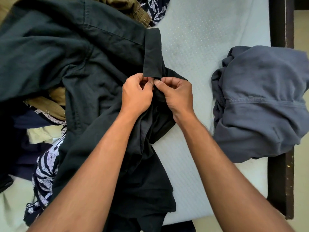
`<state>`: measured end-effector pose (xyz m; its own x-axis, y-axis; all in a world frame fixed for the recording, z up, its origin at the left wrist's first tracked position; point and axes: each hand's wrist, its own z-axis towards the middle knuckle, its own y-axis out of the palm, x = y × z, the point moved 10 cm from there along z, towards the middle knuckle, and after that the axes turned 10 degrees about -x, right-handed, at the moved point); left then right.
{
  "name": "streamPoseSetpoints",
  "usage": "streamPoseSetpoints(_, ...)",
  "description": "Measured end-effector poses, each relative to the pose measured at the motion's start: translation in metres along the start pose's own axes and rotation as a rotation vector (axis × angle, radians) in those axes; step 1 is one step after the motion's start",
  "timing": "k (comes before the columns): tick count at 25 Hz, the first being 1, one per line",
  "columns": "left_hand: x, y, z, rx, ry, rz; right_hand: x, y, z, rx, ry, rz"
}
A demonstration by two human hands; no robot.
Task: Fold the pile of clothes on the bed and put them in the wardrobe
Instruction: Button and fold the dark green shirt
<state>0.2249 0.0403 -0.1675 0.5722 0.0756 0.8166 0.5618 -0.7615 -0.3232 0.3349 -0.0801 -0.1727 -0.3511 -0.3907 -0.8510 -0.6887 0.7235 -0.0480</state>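
Bare forearms seen nearest, stretched over crumpled black cloth. Left hand [136,94] and right hand [177,94] curled, fingertips pinched on dark shirt [75,56] just below flat sleeve cuff [152,54]. Shirt matte, woven, creased, spread over pile at bed's left. Navy-white leaf print [46,168] tucked beneath. Blue-grey garment [260,101] bunched at right on pale dotted sheet [192,30]. Olive ribbed fabric [127,5] farthest.

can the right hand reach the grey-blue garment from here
Probably yes: only bare mattress lies between the right hand and the grey-blue garment, though it must first release its grip on the dark shirt.
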Motion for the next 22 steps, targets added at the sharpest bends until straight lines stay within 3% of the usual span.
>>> streamPoseSetpoints(2,0.001,-0.002,-0.003,0.028,-0.002,-0.036,0.005,0.003,-0.004,0.059,0.0,0.1)
streamPoseSetpoints(3,0.002,-0.001,-0.006,0.036,0.001,-0.044,0.014,0.008,-0.006,0.058,0.066,0.268)
streamPoseSetpoints(6,0.004,0.0,-0.009,0.021,0.027,-0.08,0.036,0.034,-0.006,-0.125,0.29,0.685)
streamPoseSetpoints(11,0.015,0.006,-0.006,-0.093,0.024,-0.127,0.024,0.037,-0.014,-0.438,0.51,0.776)
streamPoseSetpoints(15,0.027,-0.005,-0.005,-0.182,0.027,-0.086,0.01,0.027,-0.01,-0.535,0.462,0.477)
streamPoseSetpoints(19,0.05,-0.032,-0.033,0.059,0.083,0.077,-0.004,0.032,-0.008,-0.499,0.339,0.246)
streamPoseSetpoints(22,0.058,-0.035,-0.054,0.19,0.118,0.025,-0.015,0.032,-0.009,-0.401,0.224,0.216)
